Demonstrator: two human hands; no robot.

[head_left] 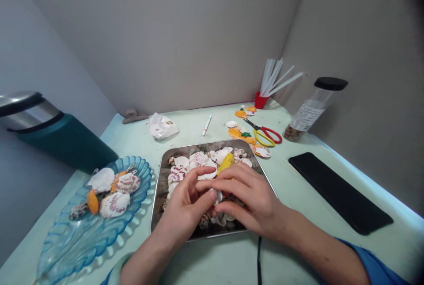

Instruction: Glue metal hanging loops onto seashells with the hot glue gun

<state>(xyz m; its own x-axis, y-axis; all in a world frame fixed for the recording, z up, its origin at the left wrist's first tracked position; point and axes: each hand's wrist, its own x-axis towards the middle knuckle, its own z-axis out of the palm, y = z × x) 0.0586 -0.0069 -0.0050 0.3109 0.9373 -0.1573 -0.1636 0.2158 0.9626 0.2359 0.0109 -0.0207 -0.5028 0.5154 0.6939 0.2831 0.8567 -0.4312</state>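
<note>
Above the metal tray [155, 205], my left hand [187, 203] and my right hand [253, 196] meet fingertip to fingertip. Both are closed on a small grey-white shell [218, 196], mostly covered by the fingers. Seashells [198, 159] of several sizes fill the tray, white and purple-striped ones among them. A yellow tool [226, 161] with a grey tip lies over the shells, its rear hidden behind my right hand. Below that hand a black cable [259, 258] runs toward the table's front edge.
At left stand a blue glass dish [82, 241] with shells and a teal bottle [69, 141]. Beyond the tray are a crumpled white packet [162, 126], a marker [207, 125], scissors [265, 134], a red cup [261, 100] of translucent sticks and a clear jar [308, 112]. A black slab [338, 192] lies right.
</note>
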